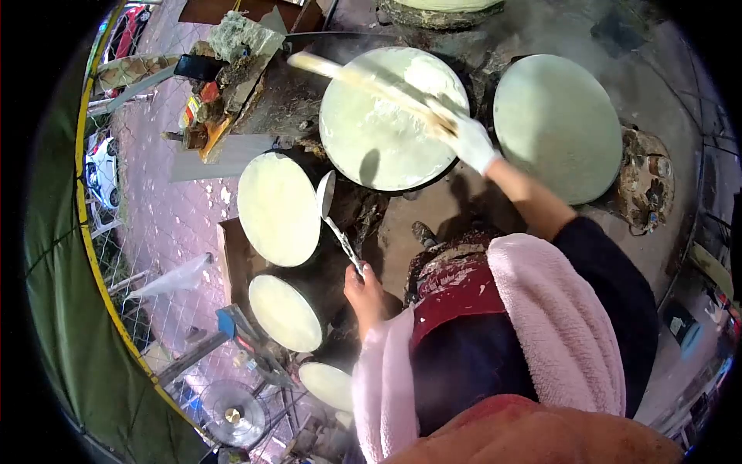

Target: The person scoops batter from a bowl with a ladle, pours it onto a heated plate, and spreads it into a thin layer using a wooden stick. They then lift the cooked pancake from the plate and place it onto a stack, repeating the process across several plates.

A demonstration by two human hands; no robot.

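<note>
Risk, first entry: the batter sheet on the middle griddle point(386, 124), under the right hand, could tear or bunch if the long wooden spreader point(363, 81) is dragged too hard or at a steep tilt. It looks thin and wet, with a bare patch near the far rim.

Risk, second entry: steam rises just beyond the right hand, so the plates are probably hot. The forearm passes low over the near rim, and a dip of the wrist could mean a burn.

Risk, third entry: the ladle point(328, 205) hangs between the middle griddle and the batter pot point(278, 209) to the left. If it tips it could drip outside the pot.

Right hand point(471, 143): wears a white glove, fingers closed round the near end of the spreader, whose blade lies across the batter and reaches well past the far left rim.

Left hand point(365, 288): bare, fingers curled shut on the end of the ladle's thin handle, the bowl raised ahead of it and touching nothing that I can make out.

Also present: a second griddle point(556, 127) to the right of the right hand, already coated pale and even; a smaller batter bucket point(286, 311) just left of the left hand; a pink sleeve point(556, 325) on the right arm.
</note>
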